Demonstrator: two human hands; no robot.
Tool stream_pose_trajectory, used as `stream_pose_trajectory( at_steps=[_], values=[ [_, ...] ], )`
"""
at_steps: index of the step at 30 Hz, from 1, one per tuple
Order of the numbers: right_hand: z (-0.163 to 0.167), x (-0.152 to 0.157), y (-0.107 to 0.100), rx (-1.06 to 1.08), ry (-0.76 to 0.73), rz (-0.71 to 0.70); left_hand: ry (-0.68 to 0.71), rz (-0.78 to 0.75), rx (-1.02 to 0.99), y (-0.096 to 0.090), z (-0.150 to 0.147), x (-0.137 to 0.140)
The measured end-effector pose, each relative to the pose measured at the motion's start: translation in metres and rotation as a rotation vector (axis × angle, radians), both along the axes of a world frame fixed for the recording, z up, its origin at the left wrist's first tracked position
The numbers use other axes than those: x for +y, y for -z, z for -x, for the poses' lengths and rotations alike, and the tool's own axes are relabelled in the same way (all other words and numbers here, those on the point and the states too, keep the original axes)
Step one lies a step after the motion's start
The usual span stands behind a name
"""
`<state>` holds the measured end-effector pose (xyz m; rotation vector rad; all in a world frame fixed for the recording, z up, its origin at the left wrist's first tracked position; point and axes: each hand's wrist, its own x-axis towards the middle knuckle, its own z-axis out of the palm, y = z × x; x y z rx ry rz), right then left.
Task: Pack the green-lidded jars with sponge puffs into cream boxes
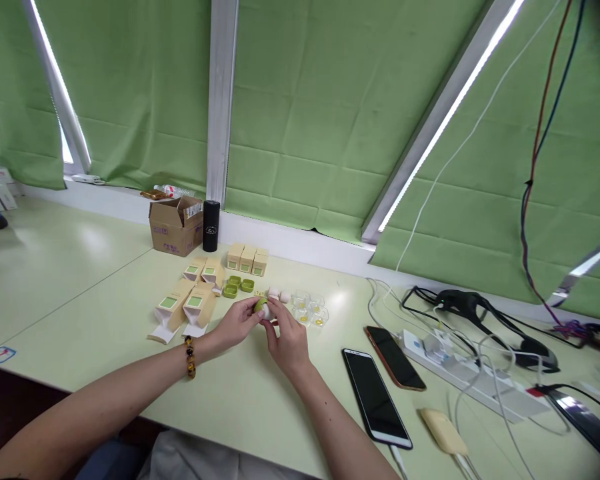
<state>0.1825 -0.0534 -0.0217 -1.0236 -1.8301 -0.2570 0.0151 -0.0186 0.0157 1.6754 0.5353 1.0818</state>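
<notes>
My left hand (237,323) and my right hand (287,337) meet above the table, fingers closed round a small green-and-white piece (263,308). Its exact kind is partly hidden by my fingers. Just beyond my left hand lie several small green square cups (231,289). Two or so pale pinkish-white round pieces (279,295) sit behind my right hand. To their right are clear plastic cups (310,309) with yellow spots in them. Left of my left hand, opened tan cartons (195,303) with green labels lie with their flaps out.
Closed tan cartons (247,259) stand at the back, beside a black cylinder (211,227) and an open cardboard box (176,228). On the right are two phones (377,398), a yellowish power bank (443,430), a white power strip (473,380) with tangled cables, and a black headset (473,310).
</notes>
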Motion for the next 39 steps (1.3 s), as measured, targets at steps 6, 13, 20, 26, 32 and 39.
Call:
stream_pose_trajectory(
  at_steps=[6,13,20,26,32,39],
  values=[
    [0.001,0.001,-0.005,-0.09,0.024,-0.061,-0.072,-0.004,-0.004,0.001,-0.004,-0.002],
    [0.002,0.0,-0.007,-0.145,0.039,-0.123,-0.149,-0.02,-0.011,0.007,-0.006,-0.004],
    [0.001,0.001,-0.003,-0.096,0.011,-0.109,-0.116,-0.003,-0.044,0.006,-0.004,-0.005],
    [-0.002,0.003,0.003,-0.063,0.006,-0.09,0.018,0.031,-0.054,0.009,-0.006,0.001],
    [0.007,0.001,0.002,-0.064,-0.009,-0.032,-0.082,0.041,0.03,0.011,-0.007,0.006],
    [0.01,0.001,0.0,0.002,-0.001,0.016,-0.025,0.097,-0.007,0.012,-0.005,0.006]
  ],
)
